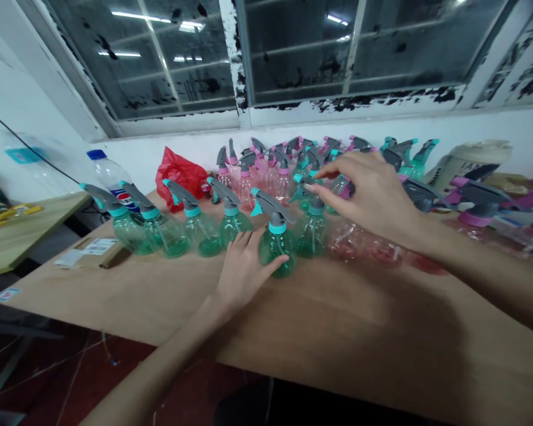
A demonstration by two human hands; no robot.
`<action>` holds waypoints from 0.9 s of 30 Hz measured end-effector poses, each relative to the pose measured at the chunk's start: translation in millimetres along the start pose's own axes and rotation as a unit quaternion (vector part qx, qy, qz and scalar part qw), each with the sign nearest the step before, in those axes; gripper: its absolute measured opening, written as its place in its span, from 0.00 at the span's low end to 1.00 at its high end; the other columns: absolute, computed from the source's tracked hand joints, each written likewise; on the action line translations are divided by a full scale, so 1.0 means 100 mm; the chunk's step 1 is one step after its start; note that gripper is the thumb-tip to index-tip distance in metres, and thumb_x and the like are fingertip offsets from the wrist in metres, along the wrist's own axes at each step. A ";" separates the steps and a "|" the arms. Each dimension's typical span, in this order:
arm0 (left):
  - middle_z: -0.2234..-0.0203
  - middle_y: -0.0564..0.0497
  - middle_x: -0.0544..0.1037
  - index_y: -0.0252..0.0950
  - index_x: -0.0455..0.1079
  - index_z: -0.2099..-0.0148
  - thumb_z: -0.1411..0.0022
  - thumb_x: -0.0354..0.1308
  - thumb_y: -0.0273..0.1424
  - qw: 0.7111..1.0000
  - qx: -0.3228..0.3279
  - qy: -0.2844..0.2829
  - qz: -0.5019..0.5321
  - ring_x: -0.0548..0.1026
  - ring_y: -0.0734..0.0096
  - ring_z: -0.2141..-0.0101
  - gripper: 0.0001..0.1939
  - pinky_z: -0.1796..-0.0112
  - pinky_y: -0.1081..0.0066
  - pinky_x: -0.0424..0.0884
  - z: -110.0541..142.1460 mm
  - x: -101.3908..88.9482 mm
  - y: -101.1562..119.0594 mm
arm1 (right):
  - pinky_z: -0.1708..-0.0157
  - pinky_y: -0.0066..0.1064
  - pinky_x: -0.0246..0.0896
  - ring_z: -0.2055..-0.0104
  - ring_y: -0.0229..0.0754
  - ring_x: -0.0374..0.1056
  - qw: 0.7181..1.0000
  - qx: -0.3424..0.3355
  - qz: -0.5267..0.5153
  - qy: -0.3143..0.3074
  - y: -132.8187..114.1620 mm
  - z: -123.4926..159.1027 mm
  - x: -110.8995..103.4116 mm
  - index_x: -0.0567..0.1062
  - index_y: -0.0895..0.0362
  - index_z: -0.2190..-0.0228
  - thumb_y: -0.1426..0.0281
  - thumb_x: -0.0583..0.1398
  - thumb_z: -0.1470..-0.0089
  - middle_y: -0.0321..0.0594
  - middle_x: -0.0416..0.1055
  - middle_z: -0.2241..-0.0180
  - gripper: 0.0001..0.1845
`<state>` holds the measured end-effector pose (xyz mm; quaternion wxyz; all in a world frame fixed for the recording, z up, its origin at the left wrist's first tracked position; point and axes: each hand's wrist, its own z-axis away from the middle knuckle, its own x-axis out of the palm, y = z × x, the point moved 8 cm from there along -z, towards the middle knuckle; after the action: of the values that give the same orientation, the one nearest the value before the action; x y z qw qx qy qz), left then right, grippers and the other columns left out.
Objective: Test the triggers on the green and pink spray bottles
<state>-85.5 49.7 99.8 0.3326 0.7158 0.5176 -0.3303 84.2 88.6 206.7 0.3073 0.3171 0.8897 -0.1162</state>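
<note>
Low on the table, my left hand [246,266] wraps round the body of a round green spray bottle [278,251], which has a grey and turquoise trigger head. My right hand [368,192] pinches with thumb and forefinger at the nozzle end of another green spray bottle [311,234], just behind and to the right. Both bottles stand upright. To their left is a row of similar green spray bottles [204,234], each with a little green tint at the base. Pink spray bottles [475,219] stand to the right, partly covered by my right forearm.
Many pink and turquoise spray bottles [270,171] crowd the back by the wall. A red plastic bag [180,177], a blue-capped drink bottle [109,171] and a cardboard piece [98,253] lie or stand at the left. A pale sack [475,163] rests at back right.
</note>
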 end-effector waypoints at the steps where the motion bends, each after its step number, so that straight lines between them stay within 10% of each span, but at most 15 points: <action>1: 0.57 0.44 0.74 0.33 0.62 0.46 0.43 0.61 0.46 1.000 -0.003 -0.004 -0.016 0.69 0.53 0.54 0.29 0.54 0.57 0.66 -0.02 0.01 0.00 | 0.54 0.46 0.58 0.58 0.52 0.70 1.000 0.007 0.025 -0.016 0.04 -0.06 0.05 0.75 0.58 0.63 0.62 0.56 0.44 0.46 0.76 0.63 0.13; 11: 0.60 0.41 0.76 0.30 0.66 0.51 0.42 0.61 0.45 0.994 0.003 -0.028 -0.105 0.70 0.48 0.55 0.26 0.58 0.56 0.64 -0.18 0.01 0.01 | 0.50 0.61 0.42 0.62 0.56 0.71 0.971 0.049 0.178 -0.151 0.27 -0.19 0.64 0.77 0.60 0.65 0.58 0.49 0.40 0.46 0.76 0.73 0.23; 27: 0.66 0.40 0.78 0.29 0.67 0.49 0.39 0.58 0.45 0.986 -0.007 -0.042 -0.163 0.71 0.46 0.59 0.26 0.61 0.56 0.61 -0.29 0.03 0.07 | 0.53 0.55 0.51 0.73 0.47 0.71 0.982 -0.013 0.128 -0.138 0.24 -0.11 0.59 0.74 0.55 0.73 0.56 0.51 0.40 0.38 0.73 0.80 0.21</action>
<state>-74.7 73.7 114.3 0.3009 0.6050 0.6151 -0.4063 58.4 140.5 178.0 0.4432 0.4055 0.7923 -0.1069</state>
